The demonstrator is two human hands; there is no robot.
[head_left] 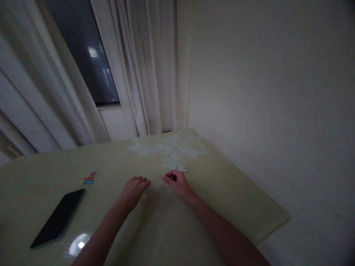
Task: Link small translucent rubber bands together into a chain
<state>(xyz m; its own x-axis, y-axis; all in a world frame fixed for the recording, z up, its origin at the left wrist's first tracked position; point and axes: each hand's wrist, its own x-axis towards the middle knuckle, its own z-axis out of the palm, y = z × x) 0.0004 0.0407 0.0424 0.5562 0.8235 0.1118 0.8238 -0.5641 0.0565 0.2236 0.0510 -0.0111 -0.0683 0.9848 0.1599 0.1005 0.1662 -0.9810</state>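
Observation:
My right hand (179, 183) is near the middle of the table, thumb and fingertips pinched together. Whatever sits in that pinch is too small and dim to name. A little to its left, my left hand (135, 189) hovers low with its fingers curled and pressed together, and what it may hold is hidden. Just beyond my right fingers lies a small cluster of white pieces (182, 168). Faint clear or whitish bits (166, 186) show on the surface between the hands, too blurred to identify.
The pale yellow-green table (233, 192) meets the wall on the right. At left lie a dark tablet-like slab (58, 218) and a pile of small colourful pieces (88, 178). Curtains (138, 66) hang beyond the far edge, beside a dark window (85, 51).

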